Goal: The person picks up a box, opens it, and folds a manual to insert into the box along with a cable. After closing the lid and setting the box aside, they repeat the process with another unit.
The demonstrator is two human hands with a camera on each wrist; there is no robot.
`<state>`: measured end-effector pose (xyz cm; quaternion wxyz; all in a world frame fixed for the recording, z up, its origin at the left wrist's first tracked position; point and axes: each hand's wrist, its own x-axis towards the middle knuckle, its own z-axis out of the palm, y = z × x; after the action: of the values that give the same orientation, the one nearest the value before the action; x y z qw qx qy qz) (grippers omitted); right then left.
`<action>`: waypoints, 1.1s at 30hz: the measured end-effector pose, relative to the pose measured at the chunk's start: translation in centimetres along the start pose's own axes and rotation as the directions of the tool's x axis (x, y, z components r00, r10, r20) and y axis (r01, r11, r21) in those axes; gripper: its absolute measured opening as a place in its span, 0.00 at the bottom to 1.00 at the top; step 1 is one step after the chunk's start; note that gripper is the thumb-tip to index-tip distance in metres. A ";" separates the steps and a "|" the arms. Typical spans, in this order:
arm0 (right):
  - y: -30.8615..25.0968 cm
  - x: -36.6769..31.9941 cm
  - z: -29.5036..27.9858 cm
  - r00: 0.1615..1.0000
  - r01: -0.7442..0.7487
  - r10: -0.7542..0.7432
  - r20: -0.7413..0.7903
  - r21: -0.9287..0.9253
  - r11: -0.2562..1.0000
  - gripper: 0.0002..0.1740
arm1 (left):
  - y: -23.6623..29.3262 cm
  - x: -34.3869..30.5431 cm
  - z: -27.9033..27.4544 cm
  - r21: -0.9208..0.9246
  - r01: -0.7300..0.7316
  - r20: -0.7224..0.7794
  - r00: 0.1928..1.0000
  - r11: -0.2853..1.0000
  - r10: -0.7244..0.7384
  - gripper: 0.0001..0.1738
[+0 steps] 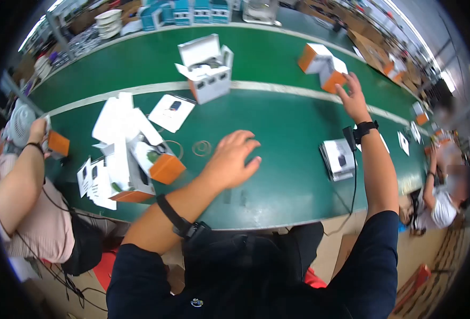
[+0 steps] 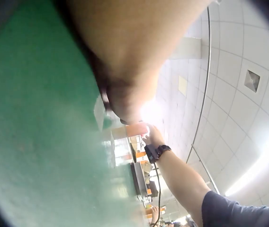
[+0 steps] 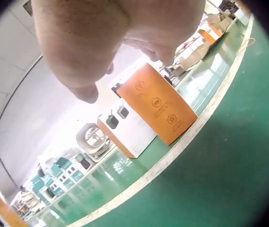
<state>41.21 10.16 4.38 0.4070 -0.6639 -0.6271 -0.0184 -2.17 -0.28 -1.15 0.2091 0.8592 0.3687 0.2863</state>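
Note:
Two white and orange boxes stand side by side at the back right; my right hand [image 1: 354, 101] is at the nearer box [image 1: 332, 74], fingers extended and parted. In the right wrist view that box shows its orange side [image 3: 158, 103] beneath the hand [image 3: 120, 42], and the other box [image 3: 127, 127] stands beside it. Whether the fingers touch it I cannot tell. My left hand [image 1: 234, 162] hovers over or rests on the green table, fingers spread and holding nothing. In the left wrist view the hand [image 2: 130, 94] is blurred.
An open white box [image 1: 212, 85] stands at the back centre. Open boxes [image 1: 119, 159] and leaflets [image 1: 172, 112] lie left, near a person's arm [image 1: 19, 181]. Rubber bands [image 1: 202, 148] lie by my left hand. A booklet stack [image 1: 339, 159] sits right, beside a hanging cable [image 1: 354, 186].

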 end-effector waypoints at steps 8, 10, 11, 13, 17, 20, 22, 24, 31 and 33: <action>-6.9 -16.6 -10.8 0.862 -0.118 0.184 0.472 -0.167 0.979 0.32 | 0.4 0.3 0.3 0.027 0.012 0.011 1.000 1.000 -0.012 0.21; -6.9 -18.6 -10.5 0.903 -0.025 0.108 0.416 -0.200 0.980 0.34 | 0.0 0.7 0.4 -0.006 0.020 -0.025 0.999 1.000 -0.021 0.22; -7.0 -19.3 -10.3 0.929 0.081 0.014 0.370 -0.239 0.968 0.36 | -0.7 1.1 0.5 -0.041 0.004 -0.039 0.999 0.999 -0.005 0.22; -7.6 -19.7 -9.9 0.933 0.053 0.041 0.358 -0.248 0.967 0.36 | -0.3 2.9 -0.6 -0.044 0.046 -0.125 0.991 0.998 -0.052 0.22; -7.6 -19.6 -9.8 0.932 0.063 0.030 0.362 -0.244 0.968 0.36 | 0.1 8.8 -4.8 0.170 0.102 -0.376 0.926 0.980 -0.031 0.27; -7.5 -20.0 -9.7 0.922 0.080 0.025 0.386 -0.253 0.964 0.36 | -1.3 13.2 -6.7 0.321 0.242 -0.482 0.874 0.915 -0.062 0.32; -7.4 -20.0 -9.6 0.925 0.088 0.016 0.379 -0.257 0.962 0.36 | -2.1 14.7 -7.5 0.404 0.333 -0.549 0.833 0.852 -0.065 0.34; -7.9 -20.0 -9.5 0.916 0.022 0.092 0.391 -0.276 0.961 0.37 | -2.1 15.3 -8.2 0.470 0.524 -0.444 0.836 0.710 -0.323 0.35; -7.4 -20.2 -8.5 0.848 -0.223 0.309 0.430 -0.240 0.945 0.37 | -3.6 13.9 -8.5 0.672 0.457 -0.259 0.882 0.583 -0.392 0.21; -6.6 -20.5 -7.7 0.842 -0.303 0.353 0.408 -0.183 0.935 0.35 | -4.0 13.2 -8.4 0.692 0.364 -0.299 0.931 0.624 -0.212 0.20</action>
<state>35.01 -11.74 1.93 0.2162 -0.7702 -0.5769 0.1652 -2.16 13.49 7.33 -0.1475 0.7680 0.6036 0.1555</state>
